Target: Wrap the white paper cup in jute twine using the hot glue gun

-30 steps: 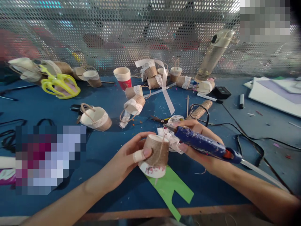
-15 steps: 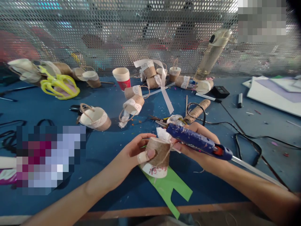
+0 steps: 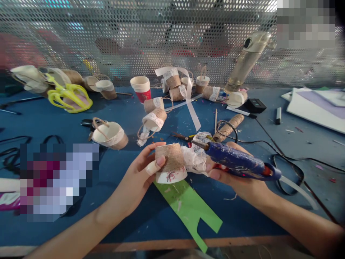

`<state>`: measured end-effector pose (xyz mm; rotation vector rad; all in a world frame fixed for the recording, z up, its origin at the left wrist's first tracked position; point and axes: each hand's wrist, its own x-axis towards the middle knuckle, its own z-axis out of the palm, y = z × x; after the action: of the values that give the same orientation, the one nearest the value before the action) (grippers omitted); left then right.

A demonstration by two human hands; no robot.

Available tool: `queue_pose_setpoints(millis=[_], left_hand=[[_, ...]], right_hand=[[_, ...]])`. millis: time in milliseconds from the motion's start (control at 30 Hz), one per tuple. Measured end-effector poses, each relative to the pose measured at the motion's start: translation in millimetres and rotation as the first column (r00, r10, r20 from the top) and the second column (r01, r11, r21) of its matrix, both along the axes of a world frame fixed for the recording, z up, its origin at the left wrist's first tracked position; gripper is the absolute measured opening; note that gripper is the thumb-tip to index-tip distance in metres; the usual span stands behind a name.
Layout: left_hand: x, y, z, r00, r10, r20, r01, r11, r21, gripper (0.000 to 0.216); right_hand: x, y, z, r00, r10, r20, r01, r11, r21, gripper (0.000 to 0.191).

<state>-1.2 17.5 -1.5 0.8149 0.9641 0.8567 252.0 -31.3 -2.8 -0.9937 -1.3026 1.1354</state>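
Observation:
My left hand [image 3: 148,167] is closed around a twine-wrapped paper cup [image 3: 171,158], its thumb on the twine and a bandage-like wrap on one finger. The cup's white lower part carries a pink print. Crumpled white lace [image 3: 195,158] runs from the cup's right side to the fingertips of my right hand [image 3: 229,172]. That hand is closed on a blue glue gun [image 3: 234,160], nozzle pointing left, with a clear glue stick [image 3: 299,190] out of its back. Beneath the cup lies a green cut sheet [image 3: 188,205] with a notched end.
Twine-covered cups with lace, such as a handled one [image 3: 110,136], stand or lie about. Behind the glue gun are scissors [image 3: 183,137] and a twine roll [image 3: 229,127]. A yellow crown-like piece [image 3: 70,99], stacked red cups [image 3: 141,90] and a bottle [image 3: 244,63] stand farther back. Black cord [image 3: 285,158] snakes right.
My left hand has lifted and shifted the cup left. My right hand has moved right with the glue gun, and more of the white lace now shows between the hands.

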Motion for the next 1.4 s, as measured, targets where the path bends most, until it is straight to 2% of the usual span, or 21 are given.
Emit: queue_pose_setpoints(millis=[133,433,633,800,967,1400], left_hand=[[-1.2,-0.1,-1.3,0.999,0.025,0.031,-0.025,1.0,0.008,0.037],[-4.3,-0.8,-2.3,0.998,-0.046,0.049,0.045,0.999,0.017,0.037],[-3.1,-0.9,1.5,0.994,-0.084,0.074,0.081,0.996,0.04,0.034],[-2.7,-1.8,-0.9,0.984,-0.124,0.124,0.11,0.987,0.117,0.021],[-3.5,-4.5,-2.8,0.984,-0.136,0.118,0.116,0.981,0.158,0.02],[-0.6,-9.1,-1.7,0.985,-0.171,0.028,0.15,0.922,0.356,0.02]], right_hand=[[-0.2,-1.6,-6.4,1.0,-0.009,-0.008,0.008,0.998,-0.055,0.018],[-0.5,2.2,-8.4,1.0,0.011,-0.028,-0.014,0.995,-0.102,0.01],[-2.8,2.5,-10.2,0.997,-0.05,-0.051,0.041,0.987,-0.156,0.013],[-4.9,2.2,-11.3,0.988,-0.085,-0.127,0.055,0.973,-0.223,0.017],[-5.2,1.3,-12.6,0.991,-0.061,-0.117,0.023,0.954,-0.299,0.013],[-5.4,4.3,-11.9,0.978,-0.098,-0.182,0.032,0.941,-0.336,0.014]])
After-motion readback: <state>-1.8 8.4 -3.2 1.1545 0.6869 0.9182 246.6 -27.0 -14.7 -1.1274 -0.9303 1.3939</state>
